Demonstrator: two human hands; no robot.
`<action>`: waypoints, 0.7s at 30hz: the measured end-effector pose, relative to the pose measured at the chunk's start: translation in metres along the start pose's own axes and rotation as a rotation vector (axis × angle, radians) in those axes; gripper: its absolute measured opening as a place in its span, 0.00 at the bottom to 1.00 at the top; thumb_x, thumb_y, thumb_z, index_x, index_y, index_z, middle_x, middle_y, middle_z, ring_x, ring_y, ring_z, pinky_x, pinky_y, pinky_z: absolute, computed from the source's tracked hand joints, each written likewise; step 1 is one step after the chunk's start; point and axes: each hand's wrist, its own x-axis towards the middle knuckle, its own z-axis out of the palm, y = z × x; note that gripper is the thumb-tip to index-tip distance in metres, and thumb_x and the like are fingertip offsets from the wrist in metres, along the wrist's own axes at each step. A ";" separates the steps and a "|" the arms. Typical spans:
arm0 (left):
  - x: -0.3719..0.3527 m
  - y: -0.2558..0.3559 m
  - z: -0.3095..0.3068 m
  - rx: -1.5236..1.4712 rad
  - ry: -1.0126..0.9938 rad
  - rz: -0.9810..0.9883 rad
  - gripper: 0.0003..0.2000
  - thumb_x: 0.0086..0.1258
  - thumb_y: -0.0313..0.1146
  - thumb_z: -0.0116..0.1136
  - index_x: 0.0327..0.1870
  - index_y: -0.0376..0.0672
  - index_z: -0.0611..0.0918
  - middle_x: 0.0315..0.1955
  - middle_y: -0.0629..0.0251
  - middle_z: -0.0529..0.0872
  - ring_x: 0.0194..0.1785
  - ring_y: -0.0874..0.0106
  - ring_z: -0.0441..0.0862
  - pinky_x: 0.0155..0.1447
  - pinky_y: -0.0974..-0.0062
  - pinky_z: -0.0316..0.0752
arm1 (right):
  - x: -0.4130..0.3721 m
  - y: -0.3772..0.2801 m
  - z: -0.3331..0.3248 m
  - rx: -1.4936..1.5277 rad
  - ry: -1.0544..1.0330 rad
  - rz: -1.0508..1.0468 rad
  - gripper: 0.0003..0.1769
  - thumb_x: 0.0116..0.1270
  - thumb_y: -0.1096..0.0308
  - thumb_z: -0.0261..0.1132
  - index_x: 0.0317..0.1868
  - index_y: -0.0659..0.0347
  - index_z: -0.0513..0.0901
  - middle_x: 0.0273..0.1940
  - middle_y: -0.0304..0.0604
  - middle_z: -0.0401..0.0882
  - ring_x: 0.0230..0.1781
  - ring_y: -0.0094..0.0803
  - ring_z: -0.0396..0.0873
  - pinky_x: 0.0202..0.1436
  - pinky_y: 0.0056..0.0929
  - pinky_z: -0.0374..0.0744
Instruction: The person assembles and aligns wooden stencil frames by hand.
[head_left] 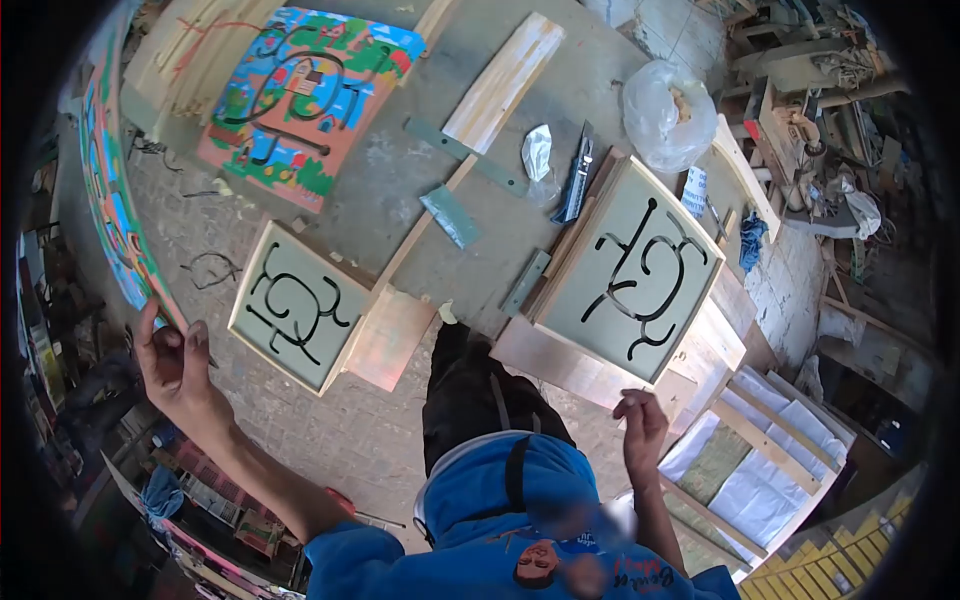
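My left hand (185,375) pinches the lower corner of a brightly painted board (110,190), which stands steeply tilted at the left edge of view. My right hand (642,430) is curled in with nothing visible in it, just below a wood-framed panel (640,290) with dark curved grooves. That panel lies on top of another frame at the table's right side. A smaller framed panel (290,310) with similar grooves sits at the left, between my left hand and the table. Another painted board (310,105) with curved slots lies flat on the table.
On the grey table (390,170) are a utility knife (577,175), a wooden plank (505,80), a green strip (450,215) and a plastic bag (668,115). A paper-covered wooden frame (755,465) stands at the lower right. Cluttered shelves line both sides.
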 end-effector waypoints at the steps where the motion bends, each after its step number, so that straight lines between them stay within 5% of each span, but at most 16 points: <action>1: 0.005 -0.008 0.015 0.029 0.017 -0.045 0.23 0.62 0.19 0.64 0.61 0.38 0.79 0.37 0.74 0.69 0.37 0.84 0.68 0.39 0.86 0.65 | -0.003 -0.002 0.007 -0.020 -0.036 0.018 0.11 0.74 0.69 0.58 0.42 0.70 0.82 0.27 0.42 0.80 0.30 0.24 0.77 0.38 0.25 0.75; 5: 0.035 -0.053 0.067 0.206 -0.072 0.054 0.20 0.60 0.20 0.67 0.56 0.38 0.82 0.46 0.74 0.75 0.38 0.83 0.65 0.41 0.84 0.65 | -0.002 0.000 0.029 -0.030 -0.088 0.115 0.09 0.72 0.71 0.60 0.40 0.69 0.82 0.27 0.44 0.81 0.29 0.26 0.79 0.37 0.26 0.76; 8: 0.053 -0.066 0.105 0.311 -0.146 0.135 0.19 0.62 0.21 0.68 0.55 0.38 0.81 0.36 0.75 0.73 0.31 0.85 0.65 0.34 0.86 0.63 | 0.013 -0.012 0.034 -0.100 -0.114 0.075 0.09 0.72 0.71 0.60 0.37 0.69 0.81 0.27 0.45 0.81 0.29 0.27 0.80 0.36 0.26 0.76; 11: 0.062 -0.076 0.130 0.276 -0.177 0.128 0.18 0.61 0.22 0.69 0.53 0.37 0.83 0.42 0.75 0.75 0.32 0.85 0.64 0.36 0.85 0.64 | 0.026 -0.013 0.031 -0.069 0.006 0.080 0.12 0.73 0.68 0.59 0.33 0.68 0.79 0.26 0.43 0.80 0.28 0.27 0.78 0.35 0.26 0.74; 21: 0.065 -0.080 0.148 0.234 -0.222 0.068 0.18 0.60 0.21 0.69 0.53 0.37 0.83 0.49 0.75 0.76 0.33 0.85 0.63 0.38 0.85 0.65 | 0.042 -0.024 0.038 0.022 0.035 0.149 0.13 0.76 0.66 0.57 0.35 0.66 0.79 0.25 0.40 0.78 0.28 0.22 0.74 0.36 0.24 0.73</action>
